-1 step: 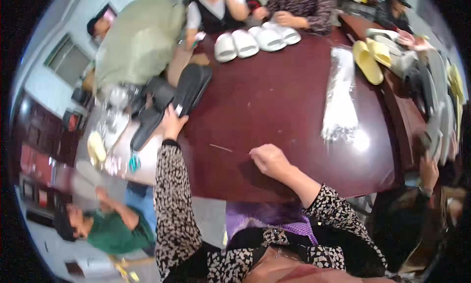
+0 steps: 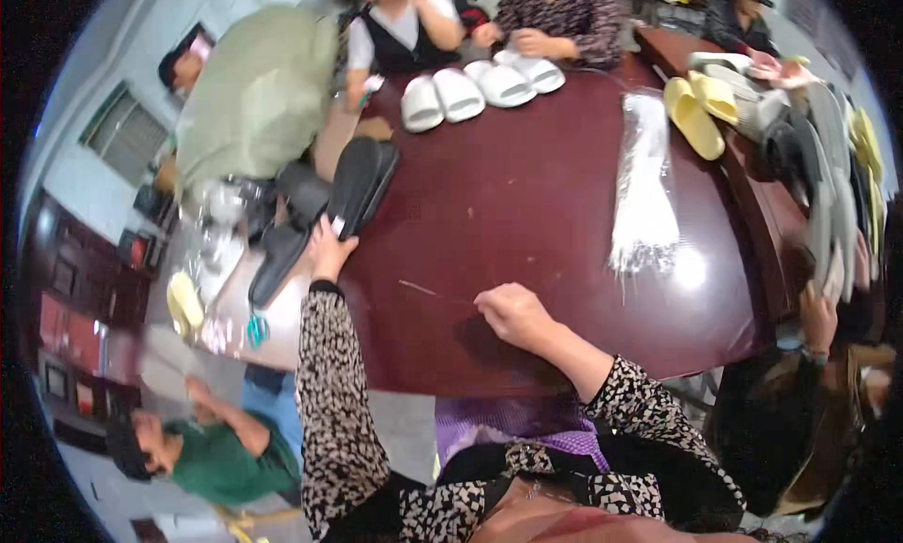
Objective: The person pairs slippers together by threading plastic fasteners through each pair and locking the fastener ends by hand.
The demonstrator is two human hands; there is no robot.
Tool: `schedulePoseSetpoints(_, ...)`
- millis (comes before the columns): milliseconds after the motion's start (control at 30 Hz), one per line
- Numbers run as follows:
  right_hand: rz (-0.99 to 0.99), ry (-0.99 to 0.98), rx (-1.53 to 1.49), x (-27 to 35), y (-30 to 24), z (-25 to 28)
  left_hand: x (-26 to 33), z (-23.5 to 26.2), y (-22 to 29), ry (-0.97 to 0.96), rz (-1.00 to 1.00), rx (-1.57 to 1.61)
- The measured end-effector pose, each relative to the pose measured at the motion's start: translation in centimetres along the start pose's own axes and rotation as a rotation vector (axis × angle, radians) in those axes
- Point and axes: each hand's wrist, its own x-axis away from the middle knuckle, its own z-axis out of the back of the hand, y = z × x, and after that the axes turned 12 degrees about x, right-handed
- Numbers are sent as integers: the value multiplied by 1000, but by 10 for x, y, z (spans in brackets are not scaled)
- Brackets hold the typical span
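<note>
My left hand [image 2: 329, 249] grips the near end of a pair of black slippers [image 2: 363, 181], stacked together, on the left part of the dark red table [image 2: 451, 232]. A small white tag shows by the fingers. My right hand [image 2: 515, 315] rests over the near middle of the table, its fingers pinched. A thin white tie [image 2: 417, 288] reaches from the table's middle toward these fingertips and seems held there; its end at the fingers is hard to see. More black slippers [image 2: 279, 265] lie just left of my left hand.
At the far edge, white slippers [image 2: 461, 95] stand in a row before two seated people. A clear bag of thin white ties [image 2: 644, 190] lies right. Yellow slippers [image 2: 694, 118] and piled grey ones [image 2: 828, 181] crowd the right edge. Green-handled scissors [image 2: 258, 330] lie left.
The whole view has shifted slightly. My hands keep the same places, left on the black slippers and right pinched over the table.
</note>
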Motion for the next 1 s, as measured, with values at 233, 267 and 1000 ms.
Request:
schedulePoseSetpoints(233, -147, 162, -83, -3, 9, 17, -1, -32, 53, -32, 41, 60)
schedulePoseSetpoints(267, -184, 192, -136, -4, 10, 19, 1, -33, 66, -41, 70, 139)
schedulePoseSetpoints(1000, -881, 654, -984, -16, 69, 58, 126, 24, 266, -928, 454, 2022)
